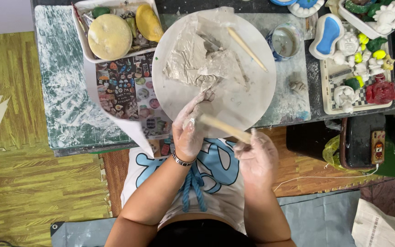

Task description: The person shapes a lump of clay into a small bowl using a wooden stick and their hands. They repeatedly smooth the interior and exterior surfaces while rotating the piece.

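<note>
My left hand [189, 128], smeared with grey clay and wearing a wrist bracelet, holds a small lump of clay at the near edge of a round white board [252, 98]. In my right hand [257, 158], also clay-covered, is a wooden stick [222, 127] whose tip presses against that lump. On the board lies a mass of grey clay in crumpled clear plastic [202, 59]. A second wooden stick [247, 48] rests on the board at the upper right.
A white tray [84, 43] with yellow sponges stands at the back left. Under the board lies a printed picture sheet [126, 91]. A small cup of grey water [283, 42] is at the right, beside a tray of painted figurines [360, 68]. A black box [362, 139] stands lower right.
</note>
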